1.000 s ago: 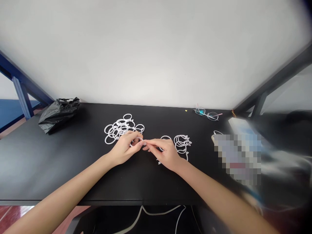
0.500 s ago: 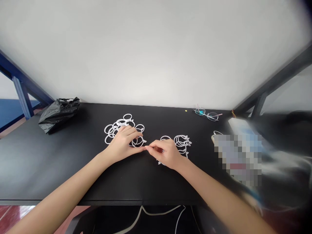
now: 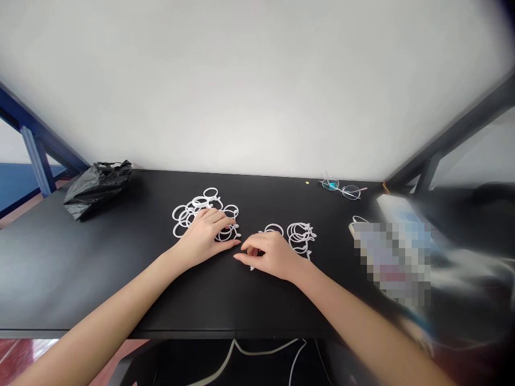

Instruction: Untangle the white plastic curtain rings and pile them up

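My left hand lies palm down over a loose pile of thin white loops, each with a small knob or clasp. Its fingers rest on the pile, while the thumb stretches out to the right, apart from them. Just right of it, my right hand hovers low over the table with thumb and index finger apart, nothing visible between their tips. A white tip shows below the right thumb; the rest of that piece is hidden. Behind and beside the right hand lies a second, smaller group of white loops.
The black table meets a white wall at its back edge. A crumpled black plastic bag sits at the far left. Eyeglasses lie at the back right, near a blurred-out flat item. Cables hang below the front edge.
My right thumb and index finger have parted and moved away from my left thumb tip. The right hand has shifted slightly left and down. The left hand has hardly moved.
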Tool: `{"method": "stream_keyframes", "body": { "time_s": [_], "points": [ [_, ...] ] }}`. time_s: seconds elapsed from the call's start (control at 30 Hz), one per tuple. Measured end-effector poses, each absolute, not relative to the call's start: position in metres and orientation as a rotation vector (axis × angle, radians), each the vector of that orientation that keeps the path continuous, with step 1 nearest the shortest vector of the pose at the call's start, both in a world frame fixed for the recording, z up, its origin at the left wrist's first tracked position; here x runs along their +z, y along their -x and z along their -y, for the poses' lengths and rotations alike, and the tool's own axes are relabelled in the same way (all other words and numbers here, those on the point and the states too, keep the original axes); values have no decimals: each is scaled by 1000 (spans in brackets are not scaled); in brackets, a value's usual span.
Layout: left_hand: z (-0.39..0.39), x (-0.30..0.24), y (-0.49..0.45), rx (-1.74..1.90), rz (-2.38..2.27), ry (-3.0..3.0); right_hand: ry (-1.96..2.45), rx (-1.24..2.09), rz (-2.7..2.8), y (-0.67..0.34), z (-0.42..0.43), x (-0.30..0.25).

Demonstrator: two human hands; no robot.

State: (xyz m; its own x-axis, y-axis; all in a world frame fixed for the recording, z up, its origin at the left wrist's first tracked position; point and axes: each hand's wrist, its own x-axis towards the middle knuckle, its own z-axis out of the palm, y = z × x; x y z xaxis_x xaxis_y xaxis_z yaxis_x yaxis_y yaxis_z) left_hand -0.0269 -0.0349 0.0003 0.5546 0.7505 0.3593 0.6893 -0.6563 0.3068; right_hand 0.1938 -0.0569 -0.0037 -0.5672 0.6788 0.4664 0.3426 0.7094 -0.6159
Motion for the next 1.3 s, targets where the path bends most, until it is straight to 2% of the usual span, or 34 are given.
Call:
{"method": "stream_keyframes", "body": {
  "time_s": [0.6, 1.03, 1.3],
  "points": [
    [34, -3, 29, 787, -1218, -2736, 878, 553, 2292, -193, 54, 2],
    [43, 8, 21, 1102, -1089, -2671, 740, 435, 1967, -189, 52, -2],
    [44, 9, 18, 1067, -1039, -2672, 715, 383, 1866, -189, 52, -2]
  ]
}}
